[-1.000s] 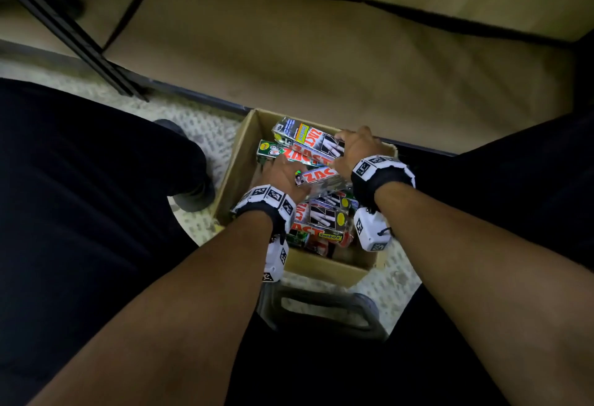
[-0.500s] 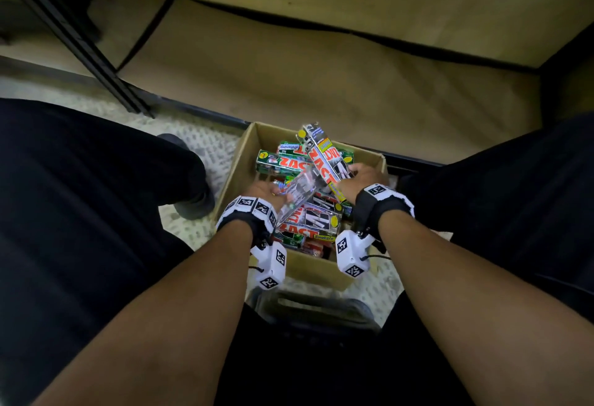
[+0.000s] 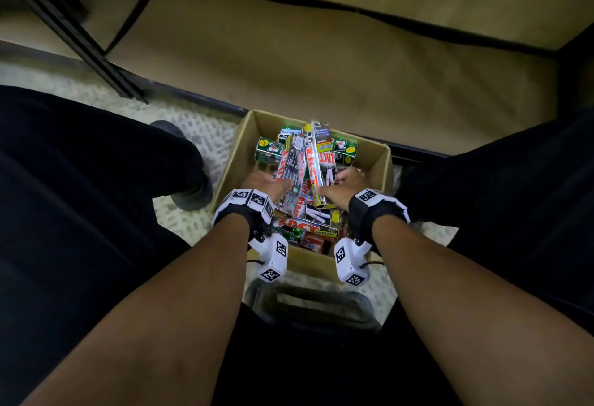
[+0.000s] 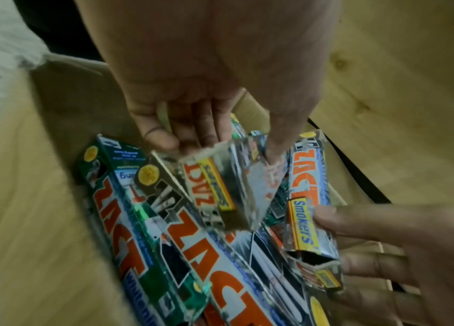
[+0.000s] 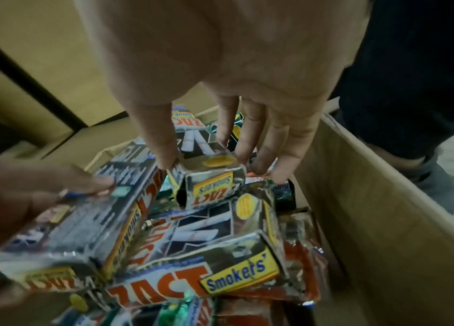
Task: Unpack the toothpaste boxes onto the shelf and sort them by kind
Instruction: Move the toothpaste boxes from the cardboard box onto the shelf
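An open cardboard box [image 3: 230, 161] on the floor holds several toothpaste boxes, silver Zact Smokers ones and green ones [image 3: 268, 149]. My left hand [image 3: 277, 185] grips one silver box [image 3: 290, 170] by its near end, tilted up out of the pile. Right beside it, my right hand [image 3: 331, 187] grips a second silver Smokers box [image 3: 321, 161], also raised on end. In the left wrist view the left hand [image 4: 217, 146] pinches its silver box [image 4: 220, 185] between thumb and fingers. In the right wrist view the right hand [image 5: 207, 159] clasps the silver box end [image 5: 210, 176]. The wooden shelf [image 3: 321, 61] lies bare beyond.
My dark-clad legs flank the cardboard box, with a shoe [image 3: 189, 180] close to its left wall. A black shelf post [image 3: 64, 29] slants at far left. A dark stool-like object [image 3: 311, 309] sits just behind the box, on a pale patterned floor [image 3: 199, 135].
Both hands have drawn back toward me inside the box. Each has taken hold of a silver box and tipped it from lying flat to standing up out of the pile.
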A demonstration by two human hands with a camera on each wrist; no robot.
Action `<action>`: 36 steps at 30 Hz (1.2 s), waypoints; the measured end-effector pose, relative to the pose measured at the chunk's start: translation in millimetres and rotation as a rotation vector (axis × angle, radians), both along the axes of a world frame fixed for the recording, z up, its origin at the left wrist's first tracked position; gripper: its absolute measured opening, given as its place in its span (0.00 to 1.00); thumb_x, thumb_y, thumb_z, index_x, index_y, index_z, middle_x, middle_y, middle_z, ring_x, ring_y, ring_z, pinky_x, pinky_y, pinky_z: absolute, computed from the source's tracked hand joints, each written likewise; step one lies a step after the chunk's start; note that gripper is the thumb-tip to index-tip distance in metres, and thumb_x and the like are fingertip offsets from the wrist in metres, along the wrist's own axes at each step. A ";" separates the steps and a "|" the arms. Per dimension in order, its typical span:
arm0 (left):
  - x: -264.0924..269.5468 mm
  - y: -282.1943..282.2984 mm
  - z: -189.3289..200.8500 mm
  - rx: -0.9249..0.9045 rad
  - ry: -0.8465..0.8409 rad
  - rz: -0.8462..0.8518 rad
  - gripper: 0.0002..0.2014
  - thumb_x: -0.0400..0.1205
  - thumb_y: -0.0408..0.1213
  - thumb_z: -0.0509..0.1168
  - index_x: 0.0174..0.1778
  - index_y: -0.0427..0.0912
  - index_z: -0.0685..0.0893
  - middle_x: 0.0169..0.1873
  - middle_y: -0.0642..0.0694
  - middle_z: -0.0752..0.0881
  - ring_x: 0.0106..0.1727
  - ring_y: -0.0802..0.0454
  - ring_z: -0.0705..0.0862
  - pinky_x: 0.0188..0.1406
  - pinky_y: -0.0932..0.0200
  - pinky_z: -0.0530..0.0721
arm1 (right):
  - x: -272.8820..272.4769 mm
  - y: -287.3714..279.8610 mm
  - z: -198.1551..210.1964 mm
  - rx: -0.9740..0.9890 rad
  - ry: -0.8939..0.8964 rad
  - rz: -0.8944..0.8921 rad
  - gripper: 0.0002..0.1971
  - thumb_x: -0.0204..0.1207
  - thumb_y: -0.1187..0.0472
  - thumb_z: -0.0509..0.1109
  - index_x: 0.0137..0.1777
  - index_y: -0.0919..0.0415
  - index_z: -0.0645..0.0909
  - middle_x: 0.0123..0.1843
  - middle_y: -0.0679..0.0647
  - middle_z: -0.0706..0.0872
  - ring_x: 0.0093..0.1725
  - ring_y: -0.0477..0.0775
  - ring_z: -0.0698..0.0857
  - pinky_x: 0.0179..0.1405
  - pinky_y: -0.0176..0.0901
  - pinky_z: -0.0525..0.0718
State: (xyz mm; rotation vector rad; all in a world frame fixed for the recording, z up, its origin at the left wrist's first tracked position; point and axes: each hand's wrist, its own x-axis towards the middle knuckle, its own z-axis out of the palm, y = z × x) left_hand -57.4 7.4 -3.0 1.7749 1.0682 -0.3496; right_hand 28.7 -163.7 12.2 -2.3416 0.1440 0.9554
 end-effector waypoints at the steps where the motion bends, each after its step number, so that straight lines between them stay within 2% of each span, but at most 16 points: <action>1: 4.6 -0.8 2.4 -0.008 0.008 -0.031 0.18 0.73 0.53 0.73 0.48 0.45 0.79 0.50 0.46 0.84 0.50 0.47 0.84 0.60 0.51 0.81 | 0.0 1.1 -2.3 -0.019 -0.024 0.034 0.41 0.63 0.39 0.77 0.74 0.54 0.69 0.71 0.52 0.77 0.65 0.58 0.80 0.65 0.53 0.81; 4: 18.9 -0.1 3.9 -0.002 0.006 -0.063 0.19 0.73 0.56 0.71 0.45 0.44 0.79 0.52 0.42 0.86 0.51 0.45 0.84 0.62 0.44 0.83 | 0.8 7.8 -5.2 -0.054 -0.157 0.110 0.39 0.63 0.34 0.72 0.73 0.49 0.68 0.69 0.51 0.78 0.65 0.58 0.80 0.64 0.50 0.80; 7: 29.1 1.7 2.4 0.012 0.018 -0.064 0.27 0.74 0.63 0.68 0.59 0.45 0.82 0.59 0.44 0.85 0.56 0.44 0.84 0.63 0.48 0.82 | 2.8 15.6 -9.2 -0.015 -0.271 0.106 0.32 0.69 0.39 0.71 0.71 0.51 0.71 0.68 0.53 0.78 0.67 0.59 0.78 0.65 0.48 0.76; 9: 31.5 2.8 -1.1 -0.024 0.006 -0.042 0.31 0.76 0.62 0.69 0.68 0.45 0.80 0.62 0.46 0.83 0.59 0.44 0.83 0.65 0.49 0.81 | 4.1 17.1 -11.8 0.022 -0.289 0.087 0.29 0.72 0.42 0.71 0.71 0.51 0.71 0.68 0.52 0.78 0.66 0.57 0.78 0.65 0.46 0.75; 11: 31.7 4.4 -5.1 -0.066 -0.016 -0.028 0.32 0.76 0.60 0.70 0.72 0.45 0.78 0.65 0.46 0.83 0.60 0.45 0.83 0.65 0.49 0.81 | 5.8 16.3 -13.5 0.035 -0.270 0.087 0.29 0.74 0.43 0.70 0.73 0.50 0.71 0.68 0.51 0.79 0.67 0.55 0.78 0.64 0.43 0.74; 13: 31.4 6.5 -8.5 -0.099 -0.025 -0.010 0.33 0.75 0.59 0.72 0.73 0.45 0.77 0.68 0.46 0.82 0.60 0.47 0.83 0.60 0.54 0.81 | 8.8 15.7 -17.0 0.039 -0.249 0.072 0.30 0.73 0.42 0.70 0.74 0.48 0.71 0.67 0.49 0.80 0.65 0.53 0.80 0.65 0.42 0.76; 15: 31.3 7.7 -8.3 -0.111 -0.028 -0.011 0.34 0.76 0.58 0.72 0.75 0.45 0.76 0.69 0.46 0.81 0.59 0.48 0.82 0.53 0.58 0.78 | 10.2 16.2 -17.5 0.058 -0.236 0.046 0.31 0.70 0.40 0.70 0.73 0.45 0.72 0.66 0.46 0.82 0.62 0.52 0.83 0.65 0.47 0.81; 16: 30.8 7.9 -8.0 -0.118 -0.027 -0.018 0.34 0.76 0.58 0.72 0.75 0.45 0.76 0.69 0.46 0.81 0.59 0.49 0.81 0.52 0.58 0.76 | 10.1 16.6 -16.3 0.067 -0.231 0.040 0.30 0.70 0.41 0.71 0.72 0.45 0.73 0.65 0.46 0.82 0.61 0.52 0.84 0.64 0.49 0.82; 20: 28.4 7.6 -6.5 -0.114 -0.038 0.010 0.34 0.74 0.58 0.74 0.72 0.46 0.79 0.68 0.47 0.82 0.59 0.49 0.82 0.53 0.56 0.77 | 8.1 18.2 -10.7 0.072 -0.209 0.041 0.32 0.69 0.41 0.71 0.74 0.45 0.72 0.65 0.46 0.83 0.60 0.52 0.85 0.62 0.51 0.84; 23: 27.2 5.7 0.1 -0.124 -0.036 0.054 0.34 0.68 0.60 0.77 0.67 0.46 0.82 0.62 0.47 0.85 0.57 0.46 0.85 0.57 0.53 0.84 | 8.9 18.7 -5.5 0.071 -0.178 0.023 0.34 0.67 0.41 0.72 0.74 0.46 0.73 0.63 0.46 0.85 0.57 0.51 0.86 0.61 0.49 0.85; 26: 24.6 0.4 8.7 -0.123 -0.037 0.074 0.36 0.57 0.64 0.79 0.58 0.48 0.85 0.55 0.46 0.89 0.52 0.41 0.89 0.56 0.43 0.88 | 9.8 13.4 8.4 0.078 -0.174 0.044 0.24 0.73 0.48 0.73 0.69 0.48 0.76 0.58 0.40 0.84 0.52 0.47 0.85 0.56 0.37 0.80; 28: 24.6 -1.5 9.9 -0.112 -0.053 0.092 0.34 0.51 0.64 0.79 0.49 0.50 0.84 0.51 0.46 0.90 0.48 0.41 0.90 0.53 0.41 0.89 | 10.1 10.5 19.8 0.091 -0.192 0.068 0.17 0.75 0.51 0.73 0.63 0.47 0.79 0.51 0.42 0.85 0.46 0.47 0.83 0.48 0.35 0.78; 31: 20.9 -6.6 26.9 -0.082 -0.102 0.113 0.29 0.54 0.61 0.82 0.46 0.51 0.84 0.47 0.46 0.89 0.41 0.44 0.88 0.49 0.44 0.90 | 8.6 6.5 40.5 0.115 -0.221 0.076 0.10 0.74 0.53 0.74 0.52 0.43 0.79 0.46 0.45 0.87 0.37 0.45 0.83 0.39 0.32 0.76; 34: 18.1 -8.8 47.5 -0.021 -0.148 0.091 0.27 0.62 0.58 0.81 0.52 0.50 0.84 0.44 0.54 0.84 0.45 0.52 0.85 0.52 0.47 0.89 | 7.1 1.2 61.7 0.147 -0.251 0.075 0.12 0.73 0.55 0.76 0.55 0.47 0.82 0.44 0.45 0.86 0.36 0.43 0.83 0.34 0.32 0.75; 36: 16.0 -10.4 63.8 0.015 -0.191 0.063 0.26 0.64 0.58 0.80 0.52 0.50 0.83 0.40 0.57 0.82 0.41 0.57 0.83 0.50 0.51 0.89 | 4.2 -3.9 77.3 0.151 -0.288 0.090 0.12 0.72 0.55 0.76 0.55 0.47 0.83 0.41 0.43 0.85 0.34 0.42 0.81 0.30 0.32 0.74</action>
